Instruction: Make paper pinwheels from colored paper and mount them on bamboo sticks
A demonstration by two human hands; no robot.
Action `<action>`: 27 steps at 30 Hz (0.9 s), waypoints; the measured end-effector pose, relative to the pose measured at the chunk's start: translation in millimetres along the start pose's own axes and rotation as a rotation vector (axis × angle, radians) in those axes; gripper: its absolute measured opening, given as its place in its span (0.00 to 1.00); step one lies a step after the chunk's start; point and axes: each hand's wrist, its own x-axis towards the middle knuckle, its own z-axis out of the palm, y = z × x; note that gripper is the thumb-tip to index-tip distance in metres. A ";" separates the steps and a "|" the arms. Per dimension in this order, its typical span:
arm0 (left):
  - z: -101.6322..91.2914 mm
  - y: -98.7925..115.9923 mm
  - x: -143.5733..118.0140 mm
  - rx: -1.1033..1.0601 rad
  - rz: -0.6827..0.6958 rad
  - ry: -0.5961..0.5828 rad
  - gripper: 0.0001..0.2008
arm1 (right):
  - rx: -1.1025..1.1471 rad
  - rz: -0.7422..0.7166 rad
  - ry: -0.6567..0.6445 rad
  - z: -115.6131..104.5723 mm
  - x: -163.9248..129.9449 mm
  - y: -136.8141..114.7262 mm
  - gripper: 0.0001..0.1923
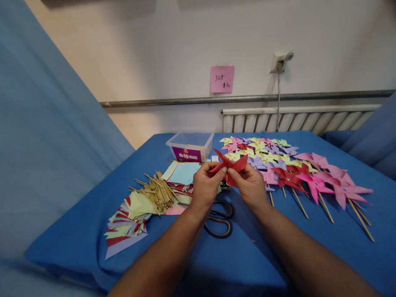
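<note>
Scissors [220, 220] laid flat on blue table [241, 255], just below hands. Red paper pinwheel [229, 168] pinched between left hand [204, 187] and right hand [251, 186], raised above table. Stick bundle [156, 192] and paper stack [128, 220] lying left; finished pinwheels [293, 169] spread right; plastic box [190, 146] behind.

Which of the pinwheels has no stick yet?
The red pinwheel, held up by the left hand and right hand. The finished pinwheels lie on the blue table with sticks.
</note>
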 end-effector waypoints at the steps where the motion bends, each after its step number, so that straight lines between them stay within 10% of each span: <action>1: -0.1 0.0 0.5 -0.022 -0.007 0.001 0.15 | -0.005 0.001 -0.006 -0.4 0.2 -0.3 0.12; 27: -0.9 1.8 -6.6 0.230 0.085 0.034 0.08 | -0.065 -0.064 0.056 3.8 -4.7 8.6 0.11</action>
